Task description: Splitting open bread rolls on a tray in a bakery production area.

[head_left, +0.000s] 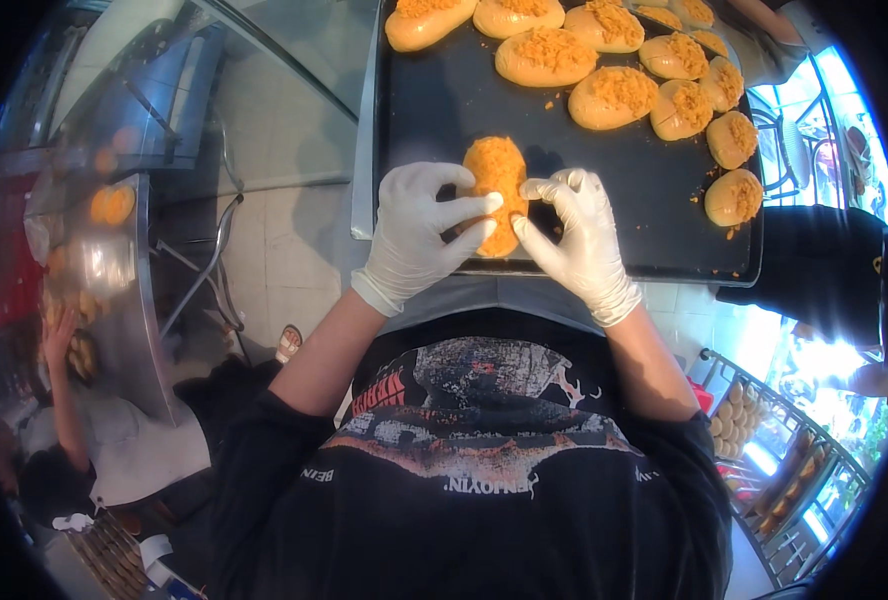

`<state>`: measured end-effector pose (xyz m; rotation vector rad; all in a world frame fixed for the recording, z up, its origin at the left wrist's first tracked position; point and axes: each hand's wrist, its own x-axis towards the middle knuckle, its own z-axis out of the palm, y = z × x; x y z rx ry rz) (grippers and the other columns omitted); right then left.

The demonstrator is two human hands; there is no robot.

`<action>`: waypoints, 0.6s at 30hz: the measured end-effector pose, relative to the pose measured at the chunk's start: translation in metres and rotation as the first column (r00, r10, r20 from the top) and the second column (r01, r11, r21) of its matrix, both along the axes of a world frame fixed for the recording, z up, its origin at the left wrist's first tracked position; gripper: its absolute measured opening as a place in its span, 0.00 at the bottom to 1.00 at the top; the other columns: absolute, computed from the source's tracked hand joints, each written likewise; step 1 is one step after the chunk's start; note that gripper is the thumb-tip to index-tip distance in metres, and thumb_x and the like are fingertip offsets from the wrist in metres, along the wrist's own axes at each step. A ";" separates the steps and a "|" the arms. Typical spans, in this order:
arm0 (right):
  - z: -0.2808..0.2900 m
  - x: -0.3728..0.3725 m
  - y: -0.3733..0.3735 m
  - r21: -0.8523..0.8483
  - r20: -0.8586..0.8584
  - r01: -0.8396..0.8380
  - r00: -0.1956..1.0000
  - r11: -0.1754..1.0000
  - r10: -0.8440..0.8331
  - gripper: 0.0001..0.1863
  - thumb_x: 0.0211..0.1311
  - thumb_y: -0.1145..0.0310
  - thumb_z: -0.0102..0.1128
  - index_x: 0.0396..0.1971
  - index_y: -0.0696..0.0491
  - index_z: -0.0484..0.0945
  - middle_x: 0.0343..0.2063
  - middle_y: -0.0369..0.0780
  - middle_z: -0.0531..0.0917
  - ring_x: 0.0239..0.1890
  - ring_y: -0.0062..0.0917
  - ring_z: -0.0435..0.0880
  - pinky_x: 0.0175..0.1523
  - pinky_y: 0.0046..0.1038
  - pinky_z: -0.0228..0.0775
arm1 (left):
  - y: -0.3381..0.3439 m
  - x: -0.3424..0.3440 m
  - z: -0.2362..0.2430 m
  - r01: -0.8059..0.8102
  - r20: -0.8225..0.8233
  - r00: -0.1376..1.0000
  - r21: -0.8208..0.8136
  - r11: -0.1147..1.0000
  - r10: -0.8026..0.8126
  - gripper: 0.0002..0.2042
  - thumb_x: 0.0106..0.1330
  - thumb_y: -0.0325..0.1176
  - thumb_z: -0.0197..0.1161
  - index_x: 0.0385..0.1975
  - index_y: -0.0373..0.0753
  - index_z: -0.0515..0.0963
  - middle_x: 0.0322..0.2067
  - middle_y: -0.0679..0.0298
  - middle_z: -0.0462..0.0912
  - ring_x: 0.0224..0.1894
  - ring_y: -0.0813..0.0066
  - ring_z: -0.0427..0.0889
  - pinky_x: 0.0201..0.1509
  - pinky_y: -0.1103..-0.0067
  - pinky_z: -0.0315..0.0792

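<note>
An oval bread bun (496, 170) thickly covered with orange-brown floss is held over the near edge of a dark baking tray (444, 110). Its left side is gripped by my left hand (419, 230), in a thin white glove, with thumb and fingers closed against it. From the right, my right hand (579, 235), gloved the same way, has thumb and fingertips pinched on the bun's edge. Several floss-topped buns (614, 97) lie along the tray's far and right sides, with crumbs scattered between them.
At the left, another person's hand (61, 330) is beside food on a metal table (129, 290). A rack with trays of baked goods (734, 420) stands at the lower right. Dark chairs (799, 150) are past the tray's right edge.
</note>
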<state>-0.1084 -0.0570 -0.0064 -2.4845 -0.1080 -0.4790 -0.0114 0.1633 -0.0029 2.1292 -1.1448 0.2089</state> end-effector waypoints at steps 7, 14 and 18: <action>0.003 0.003 0.001 0.035 0.006 0.013 1.000 0.999 -0.013 0.16 0.58 0.65 0.76 0.46 0.51 0.85 0.40 0.43 0.79 0.45 0.40 0.78 0.52 0.41 0.72 | -0.001 0.002 0.002 0.003 -0.048 0.999 -0.089 0.996 -0.007 0.13 0.56 0.28 0.78 0.42 0.47 0.91 0.43 0.65 0.85 0.46 0.63 0.83 0.53 0.70 0.74; 0.007 0.005 0.005 0.062 0.073 0.025 0.997 0.998 -0.030 0.11 0.57 0.74 0.76 0.40 0.54 0.86 0.36 0.40 0.81 0.40 0.35 0.79 0.45 0.35 0.73 | 0.002 0.003 -0.011 -0.241 -0.266 0.947 -0.212 0.947 0.181 0.09 0.58 0.27 0.76 0.39 0.44 0.90 0.39 0.64 0.85 0.42 0.63 0.83 0.49 0.69 0.75; 0.005 0.005 0.009 0.137 0.080 0.026 0.996 0.990 -0.037 0.07 0.58 0.71 0.76 0.31 0.52 0.84 0.27 0.40 0.79 0.35 0.38 0.79 0.45 0.38 0.73 | -0.001 -0.003 -0.016 -0.198 -0.146 0.975 -0.202 0.959 0.170 0.07 0.58 0.29 0.76 0.36 0.45 0.89 0.35 0.65 0.85 0.39 0.62 0.83 0.46 0.67 0.74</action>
